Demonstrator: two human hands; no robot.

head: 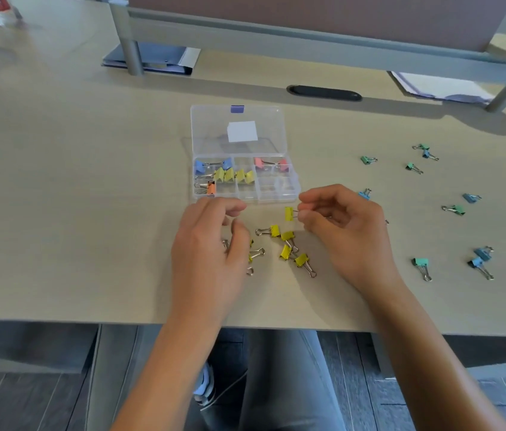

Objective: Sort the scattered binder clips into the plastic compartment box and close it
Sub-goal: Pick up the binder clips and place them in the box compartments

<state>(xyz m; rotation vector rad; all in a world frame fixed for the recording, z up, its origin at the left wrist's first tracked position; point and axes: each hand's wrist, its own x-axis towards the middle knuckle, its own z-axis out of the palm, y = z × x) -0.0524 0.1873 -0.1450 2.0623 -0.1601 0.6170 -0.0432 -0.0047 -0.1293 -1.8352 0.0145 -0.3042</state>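
Yellow binder clip pinched by its wire handles in the right hand, just near of the open compartment box.
Clip body points left, handles right; the yellow compartment lies far-left of the grip. Left hand hovers with curled fingers over loose yellow clips; whether it holds one cannot be told. Box is clear rigid plastic, lid raised; clips are painted folded steel with wire loops.
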